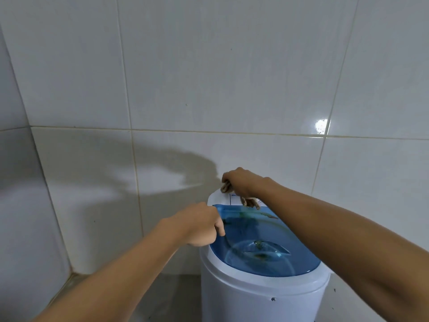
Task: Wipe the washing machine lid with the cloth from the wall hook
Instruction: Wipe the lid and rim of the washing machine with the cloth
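Note:
A small round white washing machine (pixel 262 296) stands against the tiled wall, topped by a translucent blue lid (pixel 267 242). My right hand (pixel 241 182) is shut on a bunched beige cloth (pixel 249 201), pressing it on the white control panel at the machine's far edge, just behind the lid. The cloth's ends hang below my fingers onto the lid's back rim. My left hand (pixel 199 225) rests with curled fingers on the lid's left edge; whether it grips the rim is unclear. No wall hook is in view.
White glossy tiles cover the wall (pixel 209 89) behind and to the left, meeting in a corner at the lower left. Grey floor shows beside the machine's base. Dark shapes show through the lid inside the tub.

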